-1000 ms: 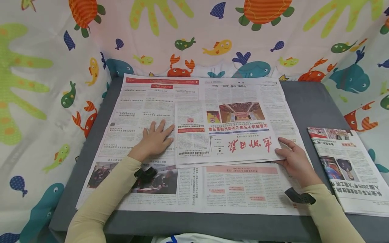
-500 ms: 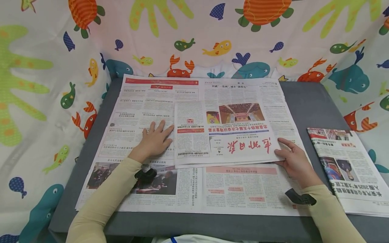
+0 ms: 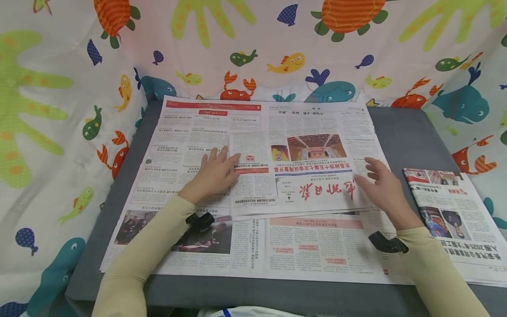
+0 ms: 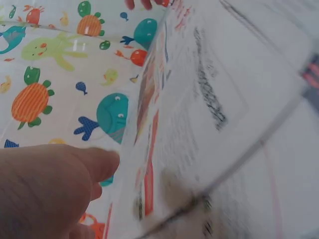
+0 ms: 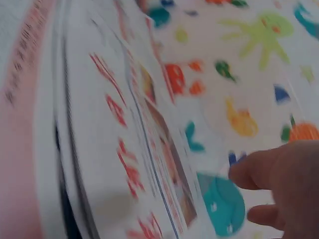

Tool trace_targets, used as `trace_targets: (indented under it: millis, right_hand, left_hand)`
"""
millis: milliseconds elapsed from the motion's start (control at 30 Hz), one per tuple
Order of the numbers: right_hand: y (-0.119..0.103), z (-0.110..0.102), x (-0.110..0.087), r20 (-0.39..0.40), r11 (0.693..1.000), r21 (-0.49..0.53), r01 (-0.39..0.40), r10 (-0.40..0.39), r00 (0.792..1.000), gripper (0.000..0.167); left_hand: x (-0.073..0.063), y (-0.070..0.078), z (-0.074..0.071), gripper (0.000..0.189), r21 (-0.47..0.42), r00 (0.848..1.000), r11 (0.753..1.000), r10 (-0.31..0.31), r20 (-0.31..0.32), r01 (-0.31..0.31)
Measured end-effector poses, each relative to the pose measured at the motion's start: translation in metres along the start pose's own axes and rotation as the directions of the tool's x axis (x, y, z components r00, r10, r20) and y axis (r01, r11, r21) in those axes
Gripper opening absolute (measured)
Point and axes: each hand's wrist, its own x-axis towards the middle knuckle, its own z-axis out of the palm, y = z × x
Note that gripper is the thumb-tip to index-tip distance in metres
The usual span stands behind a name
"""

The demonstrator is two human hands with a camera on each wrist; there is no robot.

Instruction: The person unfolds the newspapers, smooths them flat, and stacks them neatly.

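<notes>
A smaller folded newspaper, with red headline characters and a photo of a hall, lies on top of a large spread-out newspaper. My left hand is over the folded paper's left edge, fingers spread. In the left wrist view, that hand shows at the paper's edge, its shadow falling on the print. Over the right edge hovers my right hand, thumb apart from the loosely bent fingers and nothing between them. The right wrist view has this hand raised clear of the folded newspaper.
Another folded newspaper lies at the right side of the grey table. A white cloth printed with sea animals hangs behind and at both sides of the table.
My right hand has let go of the folded newspaper's lower right corner and lifted upward. The left hand has moved right and slightly away, from the spread sheet onto the folded paper's left edge.
</notes>
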Motion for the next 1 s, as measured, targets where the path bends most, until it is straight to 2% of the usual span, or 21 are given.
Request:
trace_targets:
  millis: [67,200,333,400,567,633,700,833,900,1000]
  right_hand:
    - [-0.014,0.015,-0.003,0.047,0.989,-0.106,0.101,-0.097,0.994,0.071]
    - [-0.031,0.052,-0.013,0.144,0.933,-0.251,0.258,-0.228,0.963,0.069]
    - [-0.035,0.078,-0.016,0.14,0.872,-0.371,0.32,-0.288,0.947,0.063]
    - [-0.035,0.084,-0.016,0.142,0.862,-0.397,0.317,-0.283,0.948,0.061]
    - [-0.039,0.083,-0.008,0.155,0.857,-0.41,0.312,-0.271,0.95,0.059]
    - [-0.042,0.082,0.0,0.153,0.846,-0.415,0.334,-0.297,0.942,0.056]
    - [-0.045,0.081,0.01,0.148,0.835,-0.424,0.35,-0.317,0.937,0.054]
    - [-0.054,0.083,0.033,0.14,0.829,-0.434,0.352,-0.324,0.936,0.039]
    - [-0.059,0.084,0.045,0.151,0.835,-0.432,0.342,-0.307,0.94,0.034]
    - [-0.067,0.087,0.064,0.177,0.843,-0.429,0.323,-0.272,0.946,0.037]
  left_hand:
    - [0.01,0.009,-0.001,0.064,-0.011,1.0,1.0,0.024,0.02,-0.024]
    - [0.027,0.022,0.007,0.066,-0.005,0.995,0.999,0.042,0.086,-0.042]
    - [0.036,0.025,0.021,0.063,0.052,0.989,0.998,0.035,0.141,-0.042]
    - [0.036,0.025,0.027,0.063,0.075,0.987,0.996,0.027,0.156,-0.039]
    - [0.028,0.025,0.027,0.062,0.105,0.986,0.994,0.023,0.165,-0.041]
    - [0.022,0.026,0.025,0.06,0.122,0.988,0.991,0.027,0.153,-0.046]
    - [0.016,0.025,0.025,0.058,0.143,0.99,0.988,0.036,0.135,-0.055]
    - [0.004,0.026,0.027,0.056,0.164,0.99,0.983,0.061,0.124,-0.081]
    - [-0.002,0.028,0.026,0.056,0.164,0.99,0.982,0.074,0.121,-0.093]
    - [-0.009,0.033,0.027,0.057,0.162,0.989,0.98,0.094,0.116,-0.112]
